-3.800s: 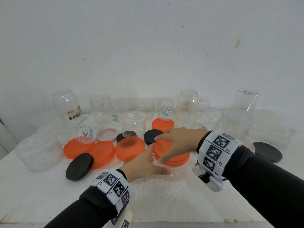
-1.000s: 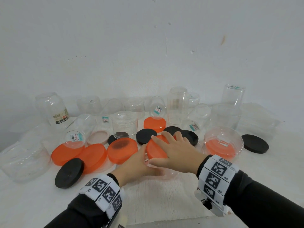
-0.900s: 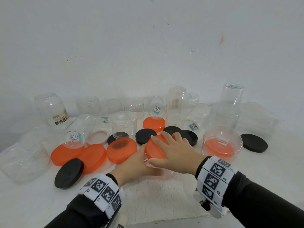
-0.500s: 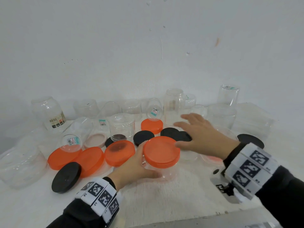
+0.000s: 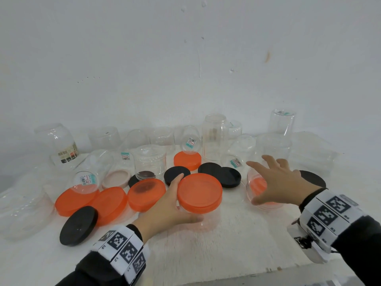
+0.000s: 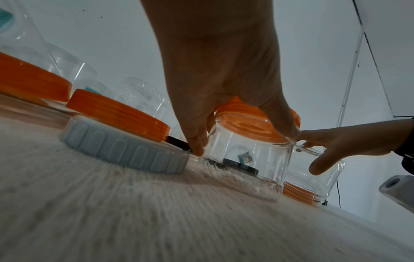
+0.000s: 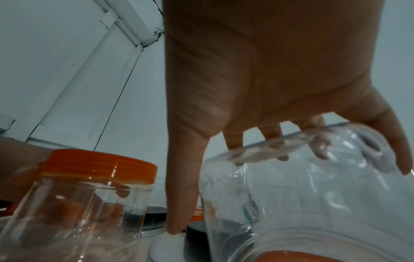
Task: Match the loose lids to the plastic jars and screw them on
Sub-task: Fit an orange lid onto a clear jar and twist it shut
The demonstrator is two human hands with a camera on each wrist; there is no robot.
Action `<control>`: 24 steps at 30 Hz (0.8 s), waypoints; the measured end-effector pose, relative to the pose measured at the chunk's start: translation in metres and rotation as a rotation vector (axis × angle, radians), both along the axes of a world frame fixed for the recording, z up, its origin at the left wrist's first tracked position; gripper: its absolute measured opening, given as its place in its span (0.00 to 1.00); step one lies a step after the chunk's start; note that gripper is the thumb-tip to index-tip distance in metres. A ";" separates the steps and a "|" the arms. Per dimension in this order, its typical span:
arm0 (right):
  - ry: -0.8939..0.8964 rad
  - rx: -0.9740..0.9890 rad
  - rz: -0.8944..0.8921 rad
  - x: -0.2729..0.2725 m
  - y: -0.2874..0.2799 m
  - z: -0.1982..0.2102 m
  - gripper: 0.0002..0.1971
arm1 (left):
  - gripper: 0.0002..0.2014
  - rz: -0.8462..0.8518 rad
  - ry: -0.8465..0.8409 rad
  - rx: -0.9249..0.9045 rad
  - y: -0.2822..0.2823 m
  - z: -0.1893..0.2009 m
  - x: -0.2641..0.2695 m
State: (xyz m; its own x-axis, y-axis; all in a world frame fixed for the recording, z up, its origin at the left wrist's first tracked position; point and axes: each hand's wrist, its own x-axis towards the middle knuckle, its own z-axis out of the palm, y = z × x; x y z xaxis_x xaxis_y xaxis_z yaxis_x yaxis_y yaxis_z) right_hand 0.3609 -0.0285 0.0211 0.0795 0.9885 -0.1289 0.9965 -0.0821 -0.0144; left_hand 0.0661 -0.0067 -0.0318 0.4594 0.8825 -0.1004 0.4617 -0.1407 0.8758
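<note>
capped clear jar (image 5: 199,211) with orange lid (image 5: 199,191) is stood on the white table (image 5: 226,250), front centre, and is gripped round its side by the left hand (image 5: 165,207), fingers curled; right hand (image 5: 278,182) is held spread over an inverted clear jar (image 5: 252,188) just to the right, fingertips (image 7: 277,141) at its base, nothing clasped; loose orange lids (image 5: 111,201) and black lids (image 5: 219,174) are scattered nearby

Front strip of the counter (image 5: 237,250) was bare, free approach. Behind the capped jar (image 5: 199,205), loose orange lids (image 5: 111,203) and black lids (image 5: 218,172) lay packed edge to edge (some overlapping); clear jars (image 5: 214,137) walled off the back.
</note>
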 end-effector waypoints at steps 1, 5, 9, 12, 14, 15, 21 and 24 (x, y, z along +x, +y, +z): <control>-0.008 0.001 0.002 0.000 0.000 -0.001 0.56 | 0.65 0.001 0.006 0.004 0.000 0.000 0.000; -0.008 0.023 0.009 0.002 0.000 -0.001 0.54 | 0.66 0.000 0.049 0.040 -0.001 0.006 -0.004; -0.014 0.060 0.022 0.002 -0.003 0.001 0.54 | 0.64 0.035 0.083 0.083 -0.004 0.022 -0.026; -0.016 0.083 0.045 0.001 -0.005 0.003 0.55 | 0.64 0.116 0.029 0.104 -0.010 0.036 -0.060; -0.019 0.110 0.066 0.001 -0.005 0.006 0.55 | 0.63 0.188 -0.006 0.142 -0.017 0.046 -0.087; -0.012 0.129 0.075 0.001 -0.006 0.006 0.54 | 0.62 0.230 -0.016 0.166 -0.021 0.050 -0.102; 0.280 0.296 0.159 -0.001 -0.003 0.006 0.47 | 0.53 0.493 -0.008 0.208 -0.044 0.055 -0.195; 0.390 0.386 0.177 -0.006 0.003 0.008 0.49 | 0.51 0.613 0.045 0.218 -0.061 0.049 -0.238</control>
